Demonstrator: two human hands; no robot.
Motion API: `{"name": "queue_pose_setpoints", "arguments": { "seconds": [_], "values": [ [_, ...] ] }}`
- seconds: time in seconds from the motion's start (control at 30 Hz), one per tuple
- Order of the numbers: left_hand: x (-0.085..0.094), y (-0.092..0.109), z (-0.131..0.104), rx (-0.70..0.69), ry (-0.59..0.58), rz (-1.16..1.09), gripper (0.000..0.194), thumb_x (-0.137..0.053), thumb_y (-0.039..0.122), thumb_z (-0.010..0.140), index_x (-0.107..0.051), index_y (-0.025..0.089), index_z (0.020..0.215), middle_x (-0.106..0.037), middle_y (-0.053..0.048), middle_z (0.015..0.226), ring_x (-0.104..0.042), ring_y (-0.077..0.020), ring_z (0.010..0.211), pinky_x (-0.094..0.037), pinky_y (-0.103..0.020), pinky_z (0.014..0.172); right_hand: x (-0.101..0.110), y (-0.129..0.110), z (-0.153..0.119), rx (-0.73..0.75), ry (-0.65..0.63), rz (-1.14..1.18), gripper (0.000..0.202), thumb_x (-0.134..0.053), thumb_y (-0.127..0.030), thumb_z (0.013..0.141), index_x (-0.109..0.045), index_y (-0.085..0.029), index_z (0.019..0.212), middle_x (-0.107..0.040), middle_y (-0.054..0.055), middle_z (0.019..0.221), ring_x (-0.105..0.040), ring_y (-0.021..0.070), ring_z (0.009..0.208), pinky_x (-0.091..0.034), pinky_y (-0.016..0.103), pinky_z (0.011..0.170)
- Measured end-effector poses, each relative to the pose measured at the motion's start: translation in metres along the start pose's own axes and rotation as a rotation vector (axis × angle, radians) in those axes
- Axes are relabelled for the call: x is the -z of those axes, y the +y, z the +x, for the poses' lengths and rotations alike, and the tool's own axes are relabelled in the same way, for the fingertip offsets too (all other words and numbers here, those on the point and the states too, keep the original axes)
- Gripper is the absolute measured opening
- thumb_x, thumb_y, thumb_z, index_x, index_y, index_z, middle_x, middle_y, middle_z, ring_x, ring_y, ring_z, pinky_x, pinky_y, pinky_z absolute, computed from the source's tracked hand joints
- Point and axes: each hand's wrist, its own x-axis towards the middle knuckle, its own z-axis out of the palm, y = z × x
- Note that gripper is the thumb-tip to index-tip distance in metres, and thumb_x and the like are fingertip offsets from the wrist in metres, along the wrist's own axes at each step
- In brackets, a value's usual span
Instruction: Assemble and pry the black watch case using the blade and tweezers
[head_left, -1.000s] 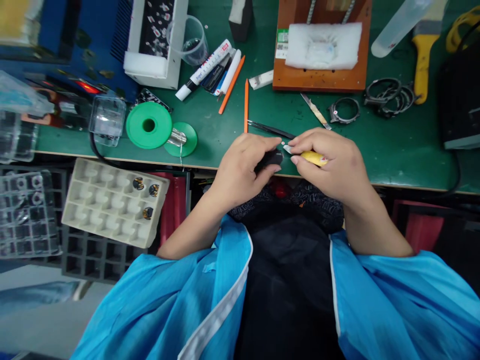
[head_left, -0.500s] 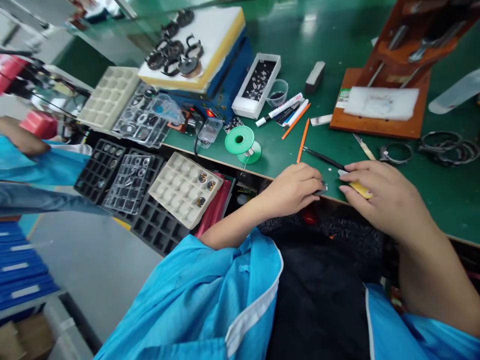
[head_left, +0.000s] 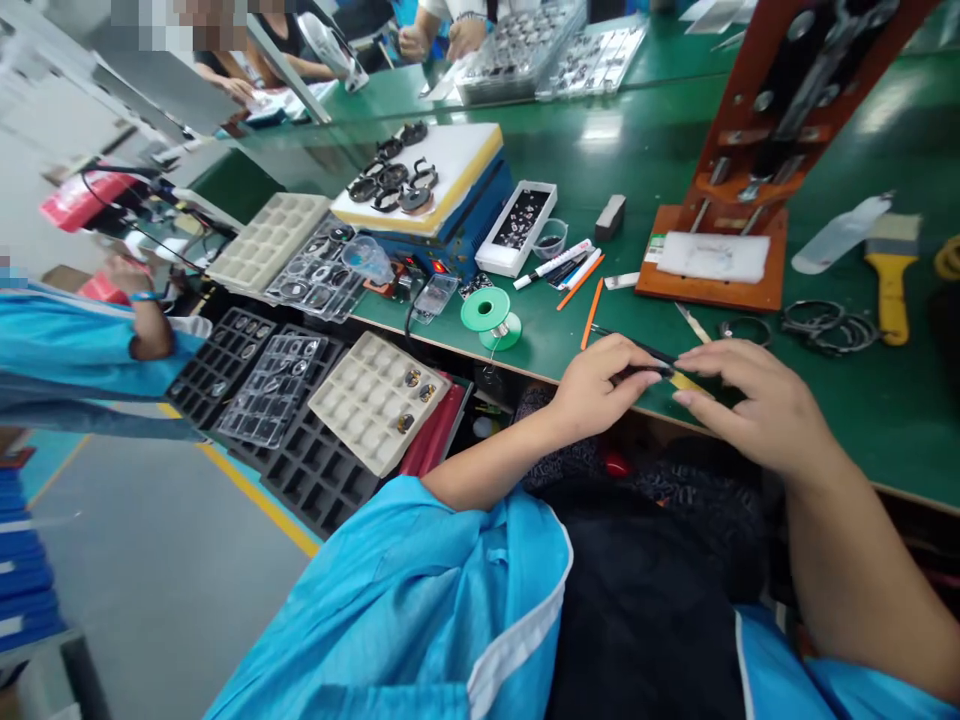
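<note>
My left hand [head_left: 604,385] is closed at the bench's front edge, its thumb and fingers pinching a small dark part [head_left: 661,370]. Close beside it on the right, my right hand [head_left: 757,400] has its thumb and index finger a little apart, beside a yellow piece [head_left: 684,382] that lies between the two hands. Whether the right fingers grip anything is hard to see. Black tweezers [head_left: 637,345] lie just behind the fingers. Left of my hands stands a green solder spool [head_left: 487,315], and orange sticks [head_left: 592,313] lie behind them.
An orange-brown press [head_left: 709,270] stands behind my right hand, with metal rings [head_left: 829,325] and a yellow brush [head_left: 892,280] to its right. Trays [head_left: 379,400] sit at the left below a blue box [head_left: 480,225]. Other people sit across the bench and at the left.
The view has tilted up, showing more of the far bench and people. My hands have come closer together, with the small dark part now meeting the yellow piece.
</note>
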Motion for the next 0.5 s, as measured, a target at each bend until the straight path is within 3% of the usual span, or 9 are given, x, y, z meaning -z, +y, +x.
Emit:
{"name": "queue_pose_setpoints", "arguments": {
  "seconds": [0.17, 0.23, 0.37, 0.43, 0.5],
  "values": [
    [-0.022, 0.005, 0.009, -0.008, -0.005, -0.121, 0.021, -0.077, 0.036, 0.104, -0.076, 0.016, 0.099, -0.075, -0.005, 0.092, -0.068, -0.0117, 0.084, -0.055, -0.024, 0.072, 0.003, 0.002, 0.000, -0.039, -0.002, 0.121, 0.003, -0.074, -0.026, 0.102, -0.076, -0.024, 0.103, -0.076, 0.002, 0.100, -0.074, 0.0217, 0.090, -0.057, 0.037, 0.083],
    [-0.025, 0.007, 0.006, -0.012, 0.014, -0.107, 0.020, -0.074, 0.036, 0.105, -0.077, 0.016, 0.103, -0.076, -0.006, 0.095, -0.070, -0.0124, 0.087, -0.055, -0.024, 0.073, 0.003, 0.003, 0.000, -0.107, -0.011, 0.138, 0.008, -0.072, -0.030, 0.101, -0.076, -0.024, 0.097, -0.076, 0.002, 0.096, -0.073, 0.0207, 0.086, -0.055, 0.035, 0.079],
    [-0.020, 0.010, -0.025, -0.084, 0.083, 0.077, 0.025, -0.065, 0.035, 0.109, -0.074, 0.017, 0.124, -0.076, -0.010, 0.109, -0.071, -0.0152, 0.095, -0.059, -0.030, 0.083, 0.003, 0.003, 0.000, -0.266, 0.086, 0.078, 0.018, -0.071, -0.038, 0.095, -0.074, -0.022, 0.087, -0.073, 0.002, 0.088, -0.064, 0.0181, 0.073, -0.047, 0.031, 0.068],
    [-0.017, 0.008, -0.053, -0.059, -0.088, 0.215, 0.031, -0.054, 0.037, 0.112, -0.070, 0.017, 0.129, -0.076, -0.013, 0.114, -0.072, -0.0198, 0.109, -0.061, -0.038, 0.097, 0.002, 0.003, 0.000, -0.305, 0.153, 0.065, 0.019, -0.071, -0.040, 0.092, -0.074, -0.022, 0.086, -0.070, 0.002, 0.084, -0.060, 0.0177, 0.071, -0.045, 0.030, 0.066],
    [-0.016, 0.003, -0.081, -0.015, -0.273, 0.231, 0.033, -0.052, 0.039, 0.111, -0.073, 0.016, 0.123, -0.077, -0.013, 0.112, -0.074, -0.0216, 0.108, -0.062, -0.040, 0.098, 0.001, 0.004, 0.000, -0.328, 0.176, 0.076, 0.019, -0.070, -0.039, 0.090, -0.074, -0.021, 0.086, -0.068, 0.002, 0.082, -0.059, 0.0176, 0.071, -0.043, 0.030, 0.066]
  ]
}}
